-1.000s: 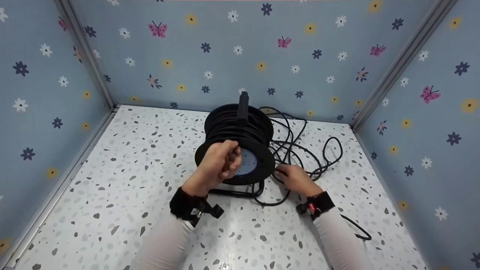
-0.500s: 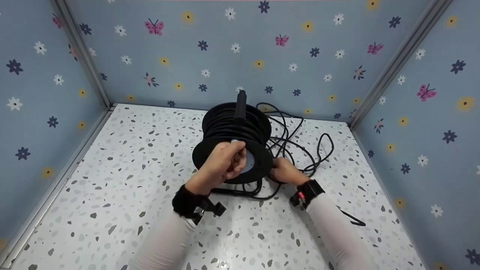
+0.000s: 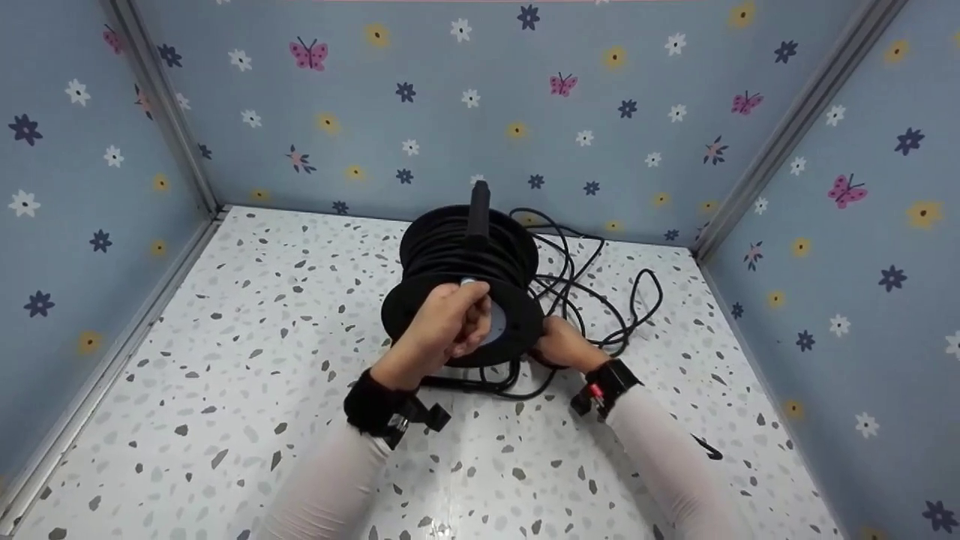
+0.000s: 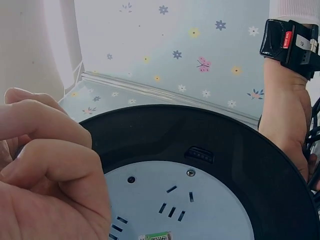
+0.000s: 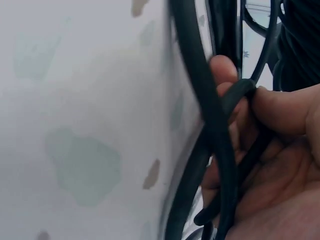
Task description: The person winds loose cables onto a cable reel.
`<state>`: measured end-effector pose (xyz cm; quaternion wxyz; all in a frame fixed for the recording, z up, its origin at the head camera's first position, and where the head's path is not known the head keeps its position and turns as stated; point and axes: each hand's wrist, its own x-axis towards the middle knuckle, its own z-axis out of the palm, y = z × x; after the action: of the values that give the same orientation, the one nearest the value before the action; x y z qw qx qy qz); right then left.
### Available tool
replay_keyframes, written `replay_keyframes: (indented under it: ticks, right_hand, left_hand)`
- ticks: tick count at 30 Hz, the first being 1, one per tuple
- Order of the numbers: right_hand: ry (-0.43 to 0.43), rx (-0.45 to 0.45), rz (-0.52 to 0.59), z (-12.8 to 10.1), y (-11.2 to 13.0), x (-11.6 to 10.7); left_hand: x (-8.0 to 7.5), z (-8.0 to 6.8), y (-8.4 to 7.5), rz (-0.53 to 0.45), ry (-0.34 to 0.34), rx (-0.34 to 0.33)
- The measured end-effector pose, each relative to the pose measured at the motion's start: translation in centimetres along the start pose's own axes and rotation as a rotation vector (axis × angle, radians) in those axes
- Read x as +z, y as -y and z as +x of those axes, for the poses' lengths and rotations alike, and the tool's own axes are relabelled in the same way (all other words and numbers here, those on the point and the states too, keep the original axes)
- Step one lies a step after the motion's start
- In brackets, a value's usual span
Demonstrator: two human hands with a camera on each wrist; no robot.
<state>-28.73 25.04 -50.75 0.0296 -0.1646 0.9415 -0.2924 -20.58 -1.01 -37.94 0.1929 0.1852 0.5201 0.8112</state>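
The reel (image 3: 463, 289) is being stood in the middle of the table (image 3: 225, 360), with its round face turned toward the person. The left hand (image 3: 450, 322) is being kept curled into a fist at that face, at about 9 o'clock from the grey middle; a small knob seems to be gripped inside it, but the knob itself is hidden by the fingers. For the step to go well, the reel should be turned slowly and evenly, so the cord (image 3: 600, 300) is laid in neat rows.

The right hand (image 3: 559, 346) is being held at 3 o'clock of the reel, low by the rim, with its fingers wrapped round the cord. The cord should be let slide through gently, kept a little tight, so no loops get caught. The loose pile is lying at 2 o'clock, near the back wall.

In the left wrist view, the slots in the grey plate (image 4: 175, 205) are being shown up close. In the right wrist view, the cord (image 5: 220, 145) crossing the fingers (image 5: 280, 107) is being shown, which is hidden from the head view.
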Motion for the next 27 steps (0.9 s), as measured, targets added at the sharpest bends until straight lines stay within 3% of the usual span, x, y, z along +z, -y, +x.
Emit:
replay_keyframes:
  ticks: [8, 12, 15, 18, 21, 24, 27]
  right_hand:
    - [0.025, -0.103, 0.004, 2.5, 1.4, 1.5]
    - [0.032, -0.161, -0.026, 3.8, 2.4, 2.3]
    - [0.031, -0.217, -0.113, 3.9, 2.9, 2.6]
    - [0.035, -0.269, -0.214, 3.6, 3.4, 2.2]
    - [0.040, -0.294, -0.246, 3.3, 3.8, 1.2]
    - [0.013, -0.344, -0.277, 3.3, 3.9, -0.1]
    - [-0.040, -0.443, -0.391, 3.6, 3.9, -1.3]
  left_hand:
    - [-1.3, -0.3, -0.7, 0.039, -0.064, 0.009]
    - [-2.3, -0.4, -1.5, 0.150, -0.131, 0.018]
    - [-2.5, -0.6, -2.2, 0.272, -0.167, -0.001]
    - [-2.1, -0.9, -3.0, 0.368, -0.180, -0.025]
    - [-1.2, -1.3, -3.6, 0.445, -0.194, -0.038]
    - [-0.5, -1.6, -4.0, 0.489, -0.210, -0.051]
    - [-0.4, -1.8, -4.3, 0.502, -0.213, -0.057]
